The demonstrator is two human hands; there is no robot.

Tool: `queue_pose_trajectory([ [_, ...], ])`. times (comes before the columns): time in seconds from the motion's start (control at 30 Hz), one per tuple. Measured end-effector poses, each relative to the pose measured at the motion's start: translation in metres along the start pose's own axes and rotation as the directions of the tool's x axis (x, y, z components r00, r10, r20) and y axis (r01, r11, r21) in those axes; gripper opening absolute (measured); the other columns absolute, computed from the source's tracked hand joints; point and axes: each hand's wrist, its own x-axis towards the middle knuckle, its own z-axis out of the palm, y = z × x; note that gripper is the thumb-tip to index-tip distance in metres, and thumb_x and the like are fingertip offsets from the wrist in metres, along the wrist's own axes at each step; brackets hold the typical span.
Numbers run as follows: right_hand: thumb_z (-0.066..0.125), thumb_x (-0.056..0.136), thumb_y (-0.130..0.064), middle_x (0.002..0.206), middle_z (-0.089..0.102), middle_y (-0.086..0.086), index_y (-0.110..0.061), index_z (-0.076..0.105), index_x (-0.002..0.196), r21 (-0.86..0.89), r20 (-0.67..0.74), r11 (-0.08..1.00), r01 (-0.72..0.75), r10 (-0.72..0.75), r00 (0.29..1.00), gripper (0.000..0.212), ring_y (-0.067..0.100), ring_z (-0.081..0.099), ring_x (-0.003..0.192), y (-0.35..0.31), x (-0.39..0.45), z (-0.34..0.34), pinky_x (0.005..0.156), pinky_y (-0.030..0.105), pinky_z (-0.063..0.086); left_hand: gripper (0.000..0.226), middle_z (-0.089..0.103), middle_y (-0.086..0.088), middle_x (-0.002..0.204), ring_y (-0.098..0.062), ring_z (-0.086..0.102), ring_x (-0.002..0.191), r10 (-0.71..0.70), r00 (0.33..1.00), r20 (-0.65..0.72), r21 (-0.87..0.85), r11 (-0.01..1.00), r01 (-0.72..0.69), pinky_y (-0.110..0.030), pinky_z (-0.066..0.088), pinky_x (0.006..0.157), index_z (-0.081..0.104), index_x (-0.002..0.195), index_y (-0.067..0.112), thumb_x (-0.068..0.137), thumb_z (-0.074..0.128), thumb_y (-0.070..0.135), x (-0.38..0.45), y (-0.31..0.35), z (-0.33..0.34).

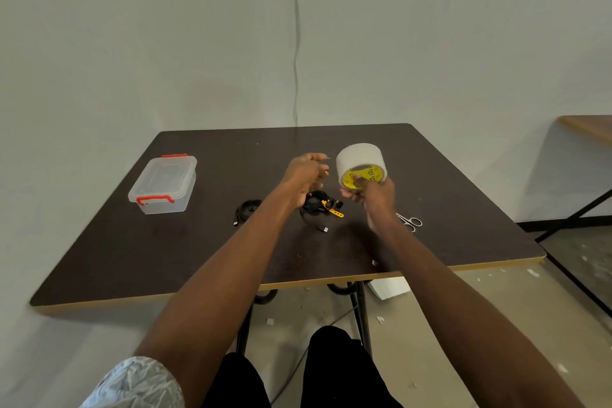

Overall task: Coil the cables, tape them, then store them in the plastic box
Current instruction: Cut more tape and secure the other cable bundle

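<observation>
Head view shows two black cable bundles lying on the dark table. One coiled cable sits just left of the left forearm; the other cable bundle, at 3 o'clock from the first, has a yellow strap around it and a connector end trailing toward the near edge. Above this second bundle, the right hand grips a roll of tape with a yellow core, fingers hooked into the core and the roll lifted clear of the table. The left hand is raised at 9 o'clock from the roll, its fingertips pinched together near the roll's edge; whether they hold a tape end is too faint to tell. Small scissors lie on the table at 4 o'clock from the right hand, partly hidden by the wrist. The clear plastic box, lid on and with red clips, stands well apart at 9 o'clock, near the table's left side.
</observation>
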Motion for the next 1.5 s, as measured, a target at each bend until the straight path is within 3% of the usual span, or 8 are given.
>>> queue_pose_trajectory([
  [0.17,0.043,0.092,0.002,0.056,0.067,0.011,0.004,0.057,0.092,0.169,0.200,0.961,-0.217,0.182,0.963,0.014,0.014,0.062,0.043,-0.011,-0.013,-0.001,0.039,0.017,0.045,0.034,0.066,-0.004,0.108,-0.016,0.061,0.101,0.053,0.955,0.293,-0.075,0.997,-0.033,-0.033,0.048,0.089,0.064,0.116,0.007,0.083,0.071,0.008,-0.001,-0.004,-0.003],
  [0.37,0.037,0.090,0.002,0.060,0.068,0.011,0.004,0.055,0.100,0.190,0.249,0.929,-0.317,0.266,0.931,0.021,0.011,0.059,0.042,-0.013,-0.012,-0.003,0.036,0.014,0.040,0.027,0.065,-0.014,0.098,-0.025,0.066,0.092,0.083,0.996,-0.023,-0.158,0.984,-0.085,-0.032,0.058,0.079,0.058,0.096,0.004,0.081,0.059,-0.018,0.005,-0.011,0.004],
  [0.47,0.039,0.090,0.001,0.062,0.068,0.011,0.003,0.054,0.102,0.179,0.256,0.928,-0.327,0.277,0.926,0.020,0.011,0.056,0.041,-0.011,-0.014,-0.001,0.036,0.014,0.038,0.046,0.066,-0.008,0.106,-0.019,0.061,0.097,0.137,0.985,0.109,-0.091,0.988,-0.127,-0.031,0.049,0.079,0.061,0.109,0.010,0.077,0.047,-0.019,0.004,-0.013,0.005],
  [0.7,0.042,0.092,-0.002,0.068,0.070,0.011,0.002,0.052,0.109,0.125,0.285,0.921,-0.368,0.321,0.903,0.020,0.011,0.058,0.044,-0.005,-0.013,-0.002,0.038,0.016,0.041,0.012,0.068,0.006,0.083,-0.012,0.056,0.093,0.222,0.912,0.344,-0.054,0.975,-0.217,-0.028,0.041,0.093,0.067,0.086,0.011,0.091,0.058,0.007,-0.004,-0.017,-0.005],
  [0.9,0.054,0.089,-0.009,0.085,0.064,0.005,-0.012,0.064,0.091,-0.049,0.143,0.987,-0.155,0.160,0.977,0.011,0.015,0.061,0.072,-0.017,0.001,-0.026,0.064,0.027,0.049,0.015,0.058,-0.002,0.082,-0.016,0.050,0.076,0.224,0.955,0.195,-0.145,0.970,-0.198,-0.028,0.046,0.062,0.061,0.082,0.014,0.095,0.054,0.011,0.006,-0.023,-0.010],
  [1.03,0.061,0.088,-0.021,0.106,0.070,-0.005,-0.019,0.071,0.104,-0.380,0.218,0.903,0.200,-0.122,0.968,0.018,0.007,0.061,0.097,-0.050,0.006,-0.022,0.084,0.025,0.046,0.007,0.061,-0.005,0.086,-0.023,0.052,0.084,0.209,0.970,0.121,-0.128,0.973,-0.193,-0.034,0.043,0.074,0.070,0.080,0.016,0.082,0.063,0.018,0.007,-0.023,-0.013],
  [1.23,0.069,0.077,-0.026,0.090,0.067,0.001,-0.018,0.069,0.078,-0.702,0.454,0.666,0.251,0.147,0.879,0.008,0.016,0.055,0.091,-0.071,-0.003,0.016,0.080,0.033,0.039,0.010,0.064,-0.011,0.076,-0.027,0.055,0.075,0.227,0.968,0.109,-0.085,0.972,-0.219,-0.033,0.043,0.068,0.072,0.063,0.018,0.067,0.063,0.017,0.006,-0.018,-0.013],
  [1.5,0.066,0.050,-0.019,0.077,0.058,0.007,-0.014,0.057,0.058,-0.647,0.453,0.747,0.154,0.215,0.865,0.014,0.024,0.048,0.088,-0.069,-0.003,0.027,0.083,0.037,0.041,0.022,0.062,-0.018,0.084,-0.030,0.056,0.078,0.250,0.964,0.086,-0.052,0.968,-0.246,-0.036,0.044,0.069,0.065,0.077,0.001,0.064,0.062,0.019,0.002,-0.021,-0.018],
])
